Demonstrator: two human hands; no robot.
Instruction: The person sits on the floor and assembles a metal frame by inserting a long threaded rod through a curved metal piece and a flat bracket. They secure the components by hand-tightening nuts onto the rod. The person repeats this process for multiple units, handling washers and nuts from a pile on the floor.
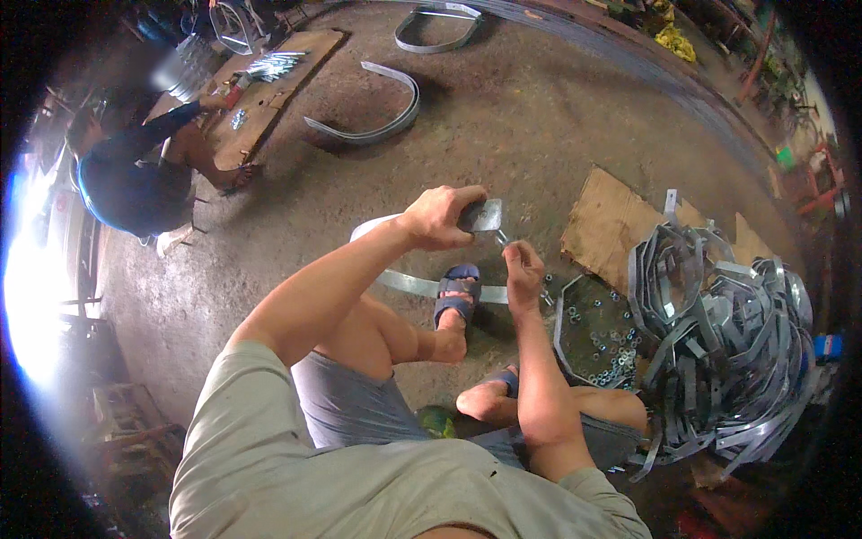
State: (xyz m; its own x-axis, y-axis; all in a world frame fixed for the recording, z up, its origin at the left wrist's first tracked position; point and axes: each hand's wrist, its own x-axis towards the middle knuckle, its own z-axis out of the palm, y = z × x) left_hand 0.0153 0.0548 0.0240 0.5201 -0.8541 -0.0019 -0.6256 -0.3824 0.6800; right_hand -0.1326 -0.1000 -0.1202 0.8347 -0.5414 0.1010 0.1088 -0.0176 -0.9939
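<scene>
My left hand (pixel 440 218) is closed around the end of a grey metal strap, and its flat plate-like end (pixel 488 215) shows beyond my fingers. A curved length of metal strap (pixel 413 285) passes along the floor by my sandal (pixel 456 296); it looks like the same band, but my arm hides the join. Just below the plate, my right hand (pixel 524 269) pinches a thin shiny bolt (pixel 502 237), its tip close to the plate's lower edge. Whether the bolt sits in a hole, I cannot tell. Loose nuts (pixel 615 355) lie scattered right of my right forearm.
A tangled heap of metal straps (pixel 718 350) stands at the right, beside cardboard (pixel 602 220). Two bent bands (pixel 413 112) lie ahead on the floor. At the far left, a co-worker (pixel 135 180) crouches by a board (pixel 296 67) bearing metal rods (pixel 274 65).
</scene>
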